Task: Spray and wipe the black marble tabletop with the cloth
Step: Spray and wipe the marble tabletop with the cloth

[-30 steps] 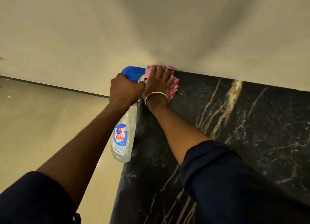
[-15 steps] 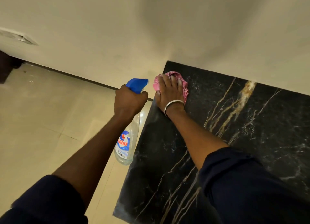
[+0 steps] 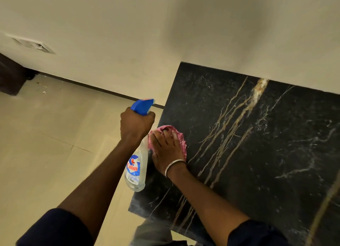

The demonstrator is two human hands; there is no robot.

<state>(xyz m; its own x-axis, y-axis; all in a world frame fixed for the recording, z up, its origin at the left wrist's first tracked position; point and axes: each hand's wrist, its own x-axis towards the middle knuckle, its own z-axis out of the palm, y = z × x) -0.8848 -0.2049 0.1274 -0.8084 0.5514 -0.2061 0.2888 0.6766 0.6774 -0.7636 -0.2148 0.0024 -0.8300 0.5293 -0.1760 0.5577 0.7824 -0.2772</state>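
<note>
The black marble tabletop [image 3: 257,153] with gold and white veins fills the right half of the head view, its far edge against the wall. My right hand [image 3: 166,151], with a metal bangle on the wrist, presses flat on a pink cloth [image 3: 181,137] near the tabletop's left edge. My left hand [image 3: 136,124] grips the neck of a clear spray bottle [image 3: 135,172] with a blue trigger head, held upright just off the left edge of the tabletop, beside the cloth.
A cream wall [image 3: 165,34] runs behind the tabletop. Beige floor tiles [image 3: 46,144] lie to the left. A dark piece of furniture [image 3: 11,76] stands at the far left by the wall, below a wall plate [image 3: 31,45].
My right hand has dragged the pink cloth from the far left corner by the wall back toward me along the left edge. The bottle hand came back with it.
</note>
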